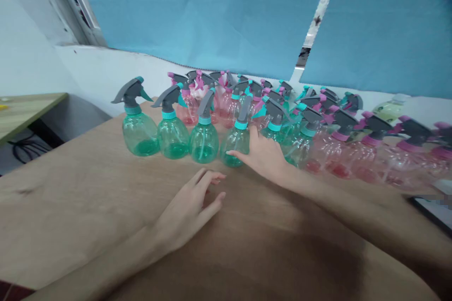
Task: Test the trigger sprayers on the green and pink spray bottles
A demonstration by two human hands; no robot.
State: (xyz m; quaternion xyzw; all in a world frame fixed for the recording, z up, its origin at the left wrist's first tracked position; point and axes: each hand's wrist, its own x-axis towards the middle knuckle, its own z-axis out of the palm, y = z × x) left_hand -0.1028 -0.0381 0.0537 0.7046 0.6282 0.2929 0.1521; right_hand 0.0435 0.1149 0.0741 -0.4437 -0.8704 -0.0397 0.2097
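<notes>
My right hand (266, 155) is around the right side of a green spray bottle (231, 150) with a grey trigger head and turquoise collar. Its thumb lies across the bottle's front; the other fingers are partly hidden behind it. My left hand (189, 207) hovers low over the wooden table (63, 207), fingers loosely curved and thumb apart, with nothing in it. Nearest to that hand stands another green spray bottle (204, 143). Two more, a green bottle (173, 138) and the leftmost bottle (139, 134), stand upright in the same row.
Pink spray bottles (341, 155) continue the row to the right, and several more bottles crowd behind, by the wall. A yellowish bottle (388, 110) stands at the back right. A dark-edged flat object (432, 211) lies at the right edge. Another table (31, 108) is at far left.
</notes>
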